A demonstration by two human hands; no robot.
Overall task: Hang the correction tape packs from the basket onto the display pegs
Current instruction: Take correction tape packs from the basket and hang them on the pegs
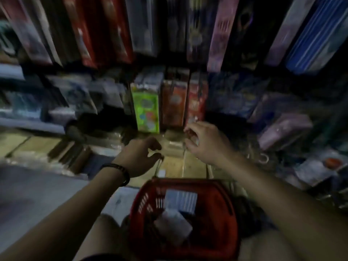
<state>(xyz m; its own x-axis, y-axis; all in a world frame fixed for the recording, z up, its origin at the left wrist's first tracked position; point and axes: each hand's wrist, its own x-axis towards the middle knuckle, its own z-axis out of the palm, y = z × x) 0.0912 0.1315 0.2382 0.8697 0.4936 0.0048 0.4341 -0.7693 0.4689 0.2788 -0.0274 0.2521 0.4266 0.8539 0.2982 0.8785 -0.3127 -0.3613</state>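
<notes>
Since the correction tape packs (181, 201) look light, stiff and carded, a pinch at the top edge should suit — they lie in the red basket (214, 232), below both hands. Left hand (138, 157) curls round a thin wire (158, 166), likely the handle; right hand (204, 142) is curled, its hold unclear.

Dim, crowded shop shelves (28, 126)

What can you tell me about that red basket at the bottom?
The basket is red plastic, with slotted walls and a rounded rim. It sits upright, low in view between the person's forearms. Pale packs lie loosely inside. A thin handle rises from its far rim toward the left hand; blur hides any grip.
</notes>
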